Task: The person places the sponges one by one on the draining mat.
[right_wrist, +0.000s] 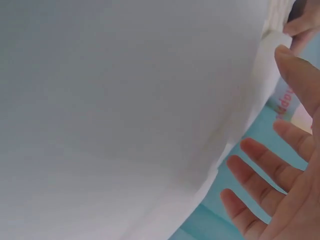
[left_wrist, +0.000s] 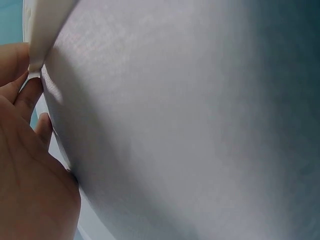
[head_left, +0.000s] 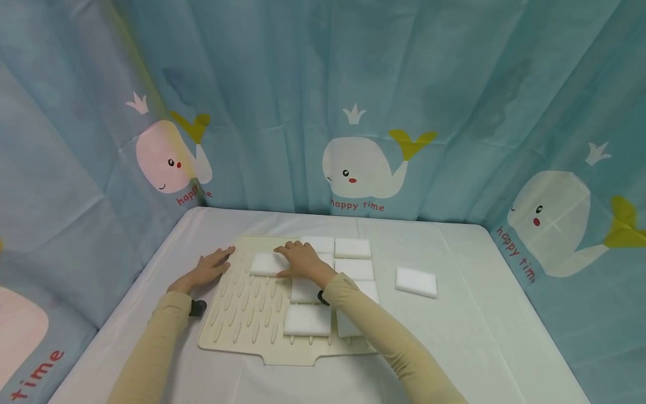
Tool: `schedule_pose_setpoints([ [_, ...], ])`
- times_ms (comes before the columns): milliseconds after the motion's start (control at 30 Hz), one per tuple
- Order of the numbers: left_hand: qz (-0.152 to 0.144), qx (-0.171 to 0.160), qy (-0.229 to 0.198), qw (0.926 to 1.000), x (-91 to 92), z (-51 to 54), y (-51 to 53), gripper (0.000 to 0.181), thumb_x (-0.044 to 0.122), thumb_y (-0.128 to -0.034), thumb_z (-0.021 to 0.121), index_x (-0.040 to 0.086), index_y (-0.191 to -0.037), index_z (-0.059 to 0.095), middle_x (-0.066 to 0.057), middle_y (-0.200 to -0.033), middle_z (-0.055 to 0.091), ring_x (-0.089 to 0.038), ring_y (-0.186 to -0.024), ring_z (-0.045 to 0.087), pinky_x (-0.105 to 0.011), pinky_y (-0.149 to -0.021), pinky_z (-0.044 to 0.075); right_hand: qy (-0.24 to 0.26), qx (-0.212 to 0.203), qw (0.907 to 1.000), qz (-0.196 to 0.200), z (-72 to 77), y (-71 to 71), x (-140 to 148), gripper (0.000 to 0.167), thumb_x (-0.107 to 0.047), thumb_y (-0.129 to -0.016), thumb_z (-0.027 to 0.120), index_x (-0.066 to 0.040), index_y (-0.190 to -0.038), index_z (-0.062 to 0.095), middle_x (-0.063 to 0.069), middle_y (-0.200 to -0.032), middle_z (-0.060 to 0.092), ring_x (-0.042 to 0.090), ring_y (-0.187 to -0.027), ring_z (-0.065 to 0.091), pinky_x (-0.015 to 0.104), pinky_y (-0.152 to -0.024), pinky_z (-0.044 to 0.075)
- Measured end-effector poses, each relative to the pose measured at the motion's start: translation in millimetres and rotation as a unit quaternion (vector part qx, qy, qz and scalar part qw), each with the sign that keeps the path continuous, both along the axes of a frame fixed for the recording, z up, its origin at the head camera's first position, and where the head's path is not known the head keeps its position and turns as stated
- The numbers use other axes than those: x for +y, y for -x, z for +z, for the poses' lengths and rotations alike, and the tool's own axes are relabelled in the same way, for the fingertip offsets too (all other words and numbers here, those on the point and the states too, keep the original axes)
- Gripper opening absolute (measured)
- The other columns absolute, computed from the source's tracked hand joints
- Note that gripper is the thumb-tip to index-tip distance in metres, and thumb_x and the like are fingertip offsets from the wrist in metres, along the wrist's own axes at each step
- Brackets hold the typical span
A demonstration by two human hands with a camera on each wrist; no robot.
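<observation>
A cream ribbed mat (head_left: pixel 237 314) lies flat on the white table. My left hand (head_left: pixel 208 270) rests at its far left edge, and in the left wrist view the fingers (left_wrist: pixel 31 95) touch that edge. Above the mat, my right hand (head_left: pixel 307 264) is at the right end of a white sponge block (head_left: pixel 263 265). Its fingers (right_wrist: pixel 260 190) look spread and straight in the right wrist view, with the thumb close to a block's edge. Several more white sponge blocks (head_left: pixel 308 321) sit in columns on the mat's right half, some partly hidden by the right hand and forearm.
One loose white sponge block (head_left: pixel 416 282) lies on the white tablecloth (head_left: pixel 469 336) to the right of the mat. A blue curtain (head_left: pixel 282 112) with printed whales hangs behind the table and along its sides.
</observation>
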State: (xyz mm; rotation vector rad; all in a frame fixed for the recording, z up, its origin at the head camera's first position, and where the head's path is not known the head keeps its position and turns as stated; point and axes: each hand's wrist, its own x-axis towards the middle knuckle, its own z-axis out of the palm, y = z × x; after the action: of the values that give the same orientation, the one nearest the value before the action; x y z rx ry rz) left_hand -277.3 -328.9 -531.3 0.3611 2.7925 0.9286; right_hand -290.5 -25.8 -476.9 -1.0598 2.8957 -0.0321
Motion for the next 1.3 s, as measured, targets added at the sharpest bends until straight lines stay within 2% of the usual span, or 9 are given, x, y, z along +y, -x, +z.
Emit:
schedule_pose_setpoints([
  [300,-0.003,-0.002,-0.006,1.0000,1.3,2.2,-2.4,0.059,0.031,-0.0977,0.044,0.002,-0.145,0.025,-0.024,-0.150,0.020,-0.048,-0.137,0.005,-0.069,-0.102,-0.012,0.015,0.007,0.9998,-0.006,5.6,0.2,16,0.070,-0.062,-0.079,0.059,-0.029,-0.139,0.041,-0.002,-0.132,0.049,0.018,-0.118,0.048,0.037,-0.092,0.044],
  [467,0.000,0.007,-0.014,0.9999,4.4,3.5,-4.3,0.058,0.030,-0.0971,0.045,0.000,-0.144,0.028,-0.026,-0.148,0.022,-0.051,-0.136,0.007,-0.070,-0.101,-0.011,0.033,-0.001,0.9995,-0.004,9.9,0.3,27,0.069,-0.059,-0.080,0.061,-0.028,-0.139,0.042,-0.001,-0.129,0.051,0.019,-0.116,0.049,0.038,-0.092,0.043],
  [767,0.005,-0.002,-0.008,1.0000,3.7,5.5,-4.3,0.057,0.027,-0.0977,0.045,0.000,-0.144,0.026,-0.026,-0.149,0.020,-0.050,-0.137,0.005,-0.069,-0.102,-0.012,0.062,-0.011,0.9980,-0.008,16.4,-0.7,49,0.066,-0.056,-0.081,0.062,-0.026,-0.137,0.044,0.000,-0.126,0.053,0.020,-0.114,0.050,0.040,-0.091,0.043],
  [1300,0.000,0.003,-0.009,1.0000,3.1,4.1,-3.7,0.056,0.026,-0.0977,0.045,0.000,-0.144,0.026,-0.026,-0.149,0.021,-0.051,-0.136,0.006,-0.070,-0.101,-0.011,0.069,-0.013,0.9972,-0.026,9.9,2.6,80,0.066,-0.058,-0.080,0.061,-0.027,-0.136,0.046,0.001,-0.133,0.050,0.023,-0.118,0.049,0.043,-0.093,0.043],
])
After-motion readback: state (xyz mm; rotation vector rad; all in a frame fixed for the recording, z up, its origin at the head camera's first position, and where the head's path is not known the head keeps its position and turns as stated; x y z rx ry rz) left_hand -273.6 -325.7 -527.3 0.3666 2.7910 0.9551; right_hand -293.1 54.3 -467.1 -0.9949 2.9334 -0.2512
